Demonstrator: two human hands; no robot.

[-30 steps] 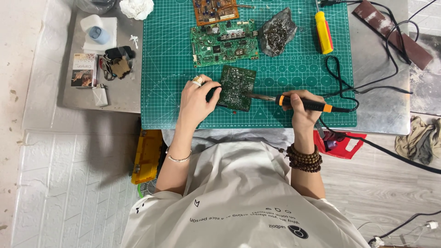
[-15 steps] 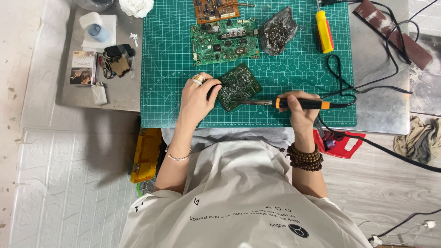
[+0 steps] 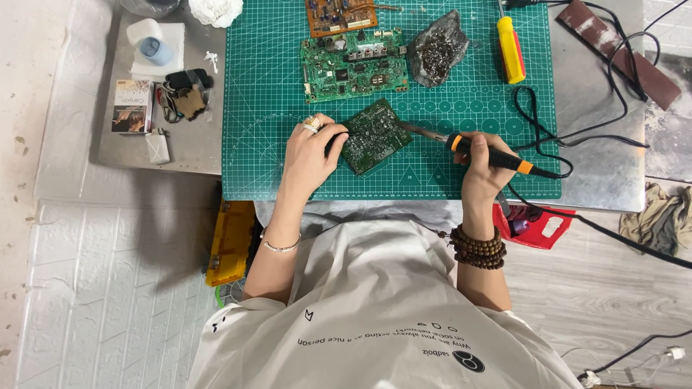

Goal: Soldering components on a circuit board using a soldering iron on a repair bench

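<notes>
A small green circuit board lies tilted on the green cutting mat. My left hand holds its left edge with fingers curled on it. My right hand grips a soldering iron with a black and orange handle. The iron's metal tip touches the board's right edge. A black cord runs from the handle off to the right.
Further back on the mat lie a larger green board, an orange-brown board, a grey crumpled lump and a yellow-red screwdriver. Left of the mat are a tape roll, keys and a small box. Black cables loop at right.
The small board has turned and shifted slightly up the mat under my left hand. My right hand has followed with the soldering iron, its tip now at the board's right edge.
</notes>
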